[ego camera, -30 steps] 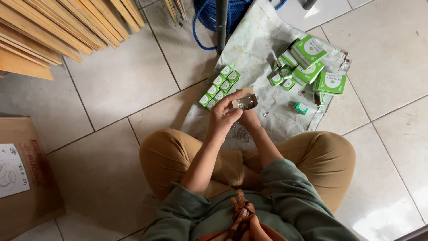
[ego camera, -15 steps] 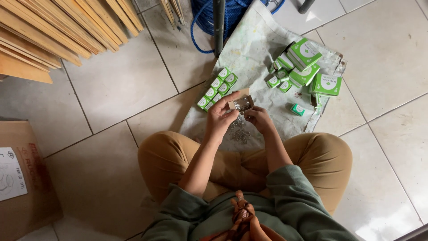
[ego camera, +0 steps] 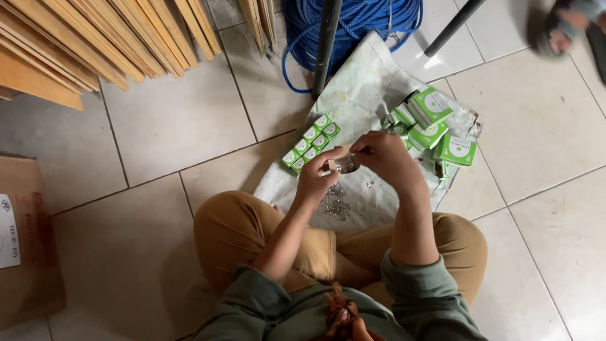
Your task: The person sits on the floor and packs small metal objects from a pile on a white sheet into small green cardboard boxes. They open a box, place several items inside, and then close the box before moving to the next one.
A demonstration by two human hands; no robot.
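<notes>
**Where everything sits on the floor**

A person sits cross-legged at the near edge, knees spread left and right. A cloth sheet lies on the tiled floor just beyond the legs. On it, a row of small boxes lies at the left, a loose heap of larger boxes at the right, and a pile of small metal pieces near the legs. The left hand and right hand meet above the sheet, between the two groups of boxes, around a small open box. A coiled rope lies behind the sheet. Wooden slats lie at the far left, a cardboard carton at the near left.
</notes>
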